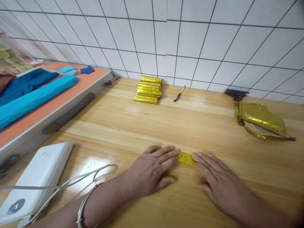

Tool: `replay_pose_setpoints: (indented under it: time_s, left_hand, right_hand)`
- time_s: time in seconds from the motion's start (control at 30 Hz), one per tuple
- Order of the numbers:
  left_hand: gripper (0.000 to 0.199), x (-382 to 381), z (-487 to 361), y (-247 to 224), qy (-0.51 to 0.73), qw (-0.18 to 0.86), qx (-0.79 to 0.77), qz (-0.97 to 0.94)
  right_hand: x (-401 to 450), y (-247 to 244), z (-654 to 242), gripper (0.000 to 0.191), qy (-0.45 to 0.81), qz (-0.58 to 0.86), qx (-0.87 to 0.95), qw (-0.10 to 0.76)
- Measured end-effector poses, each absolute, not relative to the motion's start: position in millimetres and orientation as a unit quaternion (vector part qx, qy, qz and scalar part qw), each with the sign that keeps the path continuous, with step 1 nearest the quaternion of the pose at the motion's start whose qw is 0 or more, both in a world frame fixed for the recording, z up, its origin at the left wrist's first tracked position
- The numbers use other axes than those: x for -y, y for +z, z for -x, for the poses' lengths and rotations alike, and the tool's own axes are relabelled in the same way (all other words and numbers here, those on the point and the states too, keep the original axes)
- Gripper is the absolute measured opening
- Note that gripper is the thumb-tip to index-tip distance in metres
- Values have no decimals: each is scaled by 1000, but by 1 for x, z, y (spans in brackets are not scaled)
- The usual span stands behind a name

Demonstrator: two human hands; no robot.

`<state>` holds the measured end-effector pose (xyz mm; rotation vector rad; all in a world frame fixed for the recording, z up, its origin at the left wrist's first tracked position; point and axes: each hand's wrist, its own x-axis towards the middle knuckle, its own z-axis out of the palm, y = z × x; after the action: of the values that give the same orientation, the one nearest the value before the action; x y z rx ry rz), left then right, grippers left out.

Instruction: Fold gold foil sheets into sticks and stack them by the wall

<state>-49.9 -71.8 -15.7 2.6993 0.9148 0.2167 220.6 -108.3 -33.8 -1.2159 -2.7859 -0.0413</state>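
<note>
1. Bracelet and cable: The bracelet on the left wrist sits near the looped white cable. If the forearm shifts sideways, the cable could catch and drag the white device.
2. Hands and workpiece: The gold strip lies flat on the wooden tabletop, between the two hands. The left hand and the right hand are flattened, fingers extended, thumbs set apart. Fingertips rest at opposite ends of the strip; neither hand is closed around it.
3. Caution, strip: Uneven fingertip pressure could skew or crease the strip. Pulling the hands apart while pressing could tear it, as the material looks thin.
4. Caution, packet: The gold foil packet, to the right, has a loose, open edge. A passing arm could snag and bend it.
5. Caution, far items: The gold rolls and the pen lie unsecured. A knock to the table could set them rolling.
6. Markings: The white device's dark round display shows a light character resembling "5" or "S"; confirmation is not possible. The mark at its other end is illegible. No readable text appears on the strip, packet, rolls or pen.
</note>
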Motion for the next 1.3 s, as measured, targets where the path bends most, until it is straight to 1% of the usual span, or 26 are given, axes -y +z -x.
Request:
replay_pose_setpoints:
  time_s: [0.17, 0.3, 0.53, 0.63, 0.77, 0.97, 1.07, 1.2, 1.3]
  left_hand:
    - [37, 68, 58, -20, 91, 148, -327, -929]
    - [29, 66, 63, -24, 134, 164, -343, -915]
    - [23, 66, 63, -26, 176, 161, -374, -896]
    - [20, 67, 62, -27, 181, 140, -388, -893]
    - [17, 68, 61, -26, 148, 112, -389, -902]
    - [21, 71, 61, -18, 109, 98, -403, -903]
    - [26, 72, 59, -14, 106, 100, -411, -900]
    - [48, 73, 51, -9, 100, 89, -390, -911]
    - [60, 72, 41, -6, 79, 73, -383, -917]
  right_hand:
    - [112, -38, -242, 50, 19, 417, 907, 64]
    - [111, -36, -255, 46, 51, 438, 894, 82]
    - [113, -31, -256, 46, -44, 406, 910, 70]
    - [112, -30, -255, 45, -48, 407, 910, 66]
    - [110, -32, -258, 44, -48, 405, 910, 76]
    - [111, -35, -258, 45, -59, 410, 908, 68]
    - [113, -34, -254, 44, -60, 418, 904, 67]
    - [108, -23, -236, 41, -60, 433, 897, 72]
    - [98, -9, -212, 48, -58, 438, 896, 36]
